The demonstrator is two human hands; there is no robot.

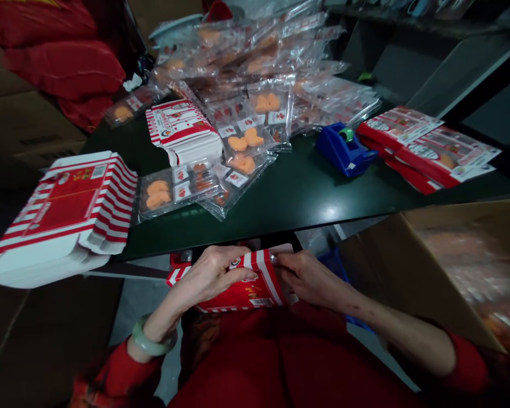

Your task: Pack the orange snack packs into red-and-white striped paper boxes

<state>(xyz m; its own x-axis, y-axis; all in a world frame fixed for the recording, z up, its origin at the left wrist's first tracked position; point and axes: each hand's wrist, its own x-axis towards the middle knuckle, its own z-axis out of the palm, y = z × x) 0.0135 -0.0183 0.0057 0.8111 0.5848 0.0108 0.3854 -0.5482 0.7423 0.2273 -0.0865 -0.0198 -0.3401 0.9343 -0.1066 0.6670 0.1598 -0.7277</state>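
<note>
My left hand [212, 275] and my right hand [308, 279] grip a red-and-white striped paperboard carton [244, 289] in front of my chest, below the table edge. The left hand wraps over its middle, while the right pinches its end flap. A pale green bangle [151, 337] circles my left wrist. On the dark green table [293, 207], a stack of flat striped cartons [63, 215] lies at the left edge. Clear packets of orange heart-shaped items [174, 190] lie in a large heap beyond my hands.
A blue tape dispenser [344, 150] with green tape stands on the table, next to red printed cartons [425, 150] at the right. A second carton stack [182, 133] sits by the heap. An open cardboard box [429, 266] stands to my right, and red bags [59, 68] lie at the far left.
</note>
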